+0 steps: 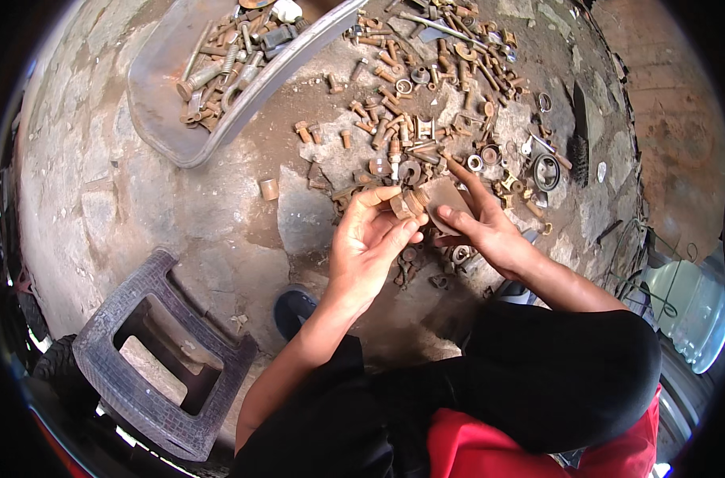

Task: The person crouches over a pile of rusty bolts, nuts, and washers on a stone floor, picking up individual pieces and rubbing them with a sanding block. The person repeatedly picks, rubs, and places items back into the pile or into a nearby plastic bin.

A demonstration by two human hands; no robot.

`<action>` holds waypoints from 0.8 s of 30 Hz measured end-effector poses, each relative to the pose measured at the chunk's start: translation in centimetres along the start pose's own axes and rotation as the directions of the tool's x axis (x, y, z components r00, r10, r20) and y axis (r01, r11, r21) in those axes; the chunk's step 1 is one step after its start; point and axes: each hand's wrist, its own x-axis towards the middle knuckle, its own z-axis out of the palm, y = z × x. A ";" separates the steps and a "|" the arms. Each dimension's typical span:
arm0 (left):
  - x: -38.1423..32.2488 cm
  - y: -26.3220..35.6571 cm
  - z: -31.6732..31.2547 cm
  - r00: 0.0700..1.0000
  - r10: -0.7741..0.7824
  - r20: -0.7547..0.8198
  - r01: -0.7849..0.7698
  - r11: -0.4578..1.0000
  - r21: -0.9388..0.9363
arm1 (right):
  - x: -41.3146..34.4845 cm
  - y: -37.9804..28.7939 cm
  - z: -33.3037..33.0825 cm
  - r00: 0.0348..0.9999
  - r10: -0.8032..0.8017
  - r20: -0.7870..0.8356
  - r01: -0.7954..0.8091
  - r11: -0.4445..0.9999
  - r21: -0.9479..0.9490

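Between the fingertips and thumb of my left hand (362, 245) is a rusty threaded hex fitting (405, 205), its threaded end pointing right. My right hand (495, 230) pinches a flat brown piece of what looks like sandpaper (447, 197) under its thumb, index finger stretched forward. The sheet's edge is right beside the threads; whether they touch I cannot tell. Just beyond my fingers stands a spark plug (394, 156) with a white insulator, near a rusty C-shaped metal piece (409, 172) among loose bolts. My hands hide some of the pieces beneath.
Rusty bolts (392, 107) and other hardware litter the stone floor (231, 221) ahead. A metal tray (159, 107) holding bolts and a spring lies far left. A wire brush (579, 143) is at right, a plastic stool (159, 352) near left, a large clear plastic bottle (691, 310) near right.
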 end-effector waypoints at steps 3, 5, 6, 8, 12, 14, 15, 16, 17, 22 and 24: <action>-0.5 0.9 0.7 0.994 -0.033 0.101 0.044 0.992 -0.114 | -0.4 -1.4 -1.0 0.998 0.041 0.051 -0.036 0.994 -0.104; -0.7 1.2 0.7 0.986 0.040 0.160 -0.026 0.996 -0.087 | 0.1 -0.6 -1.0 0.998 -0.042 0.047 0.048 0.991 -0.123; -0.8 1.4 0.6 0.981 0.074 0.178 -0.061 0.995 -0.078 | 0.3 -0.1 -1.1 0.996 -0.069 0.061 0.076 0.988 -0.134; -1.0 2.0 1.2 0.978 0.102 0.181 -0.089 0.993 -0.078 | 0.2 -0.2 -1.5 0.995 -0.071 0.076 0.080 0.989 -0.122; -0.9 2.5 0.8 0.952 0.152 0.267 -0.121 0.984 -0.129 | -0.5 -2.1 -0.6 0.992 0.008 0.124 -0.011 1.000 0.019; -1.0 2.8 1.1 0.959 0.102 0.264 -0.075 0.991 -0.111 | -0.6 -3.0 -0.7 0.993 -0.016 0.115 0.015 1.000 0.017; -1.1 3.0 1.1 0.963 0.076 0.260 -0.052 0.994 -0.100 | -0.6 -3.2 -0.8 0.993 -0.028 0.113 0.026 1.000 0.018; -0.9 3.0 0.8 0.947 0.078 0.313 -0.058 0.996 -0.074 | -0.5 -3.2 -0.9 0.993 -0.063 0.102 0.060 0.998 0.027; -1.0 3.0 0.8 0.941 0.056 0.333 -0.020 0.994 -0.110 | -0.5 -3.4 -0.9 0.992 -0.105 0.072 0.105 0.994 0.011; -1.0 3.1 0.7 0.910 -0.007 0.415 0.116 0.964 -0.239 | 0.1 -4.8 -2.2 0.978 -0.146 0.150 0.118 0.976 0.182; -0.9 3.4 0.4 0.896 -0.069 0.440 0.205 0.941 -0.270 | 0.3 -5.5 -2.8 0.933 -0.226 0.279 0.163 0.959 0.233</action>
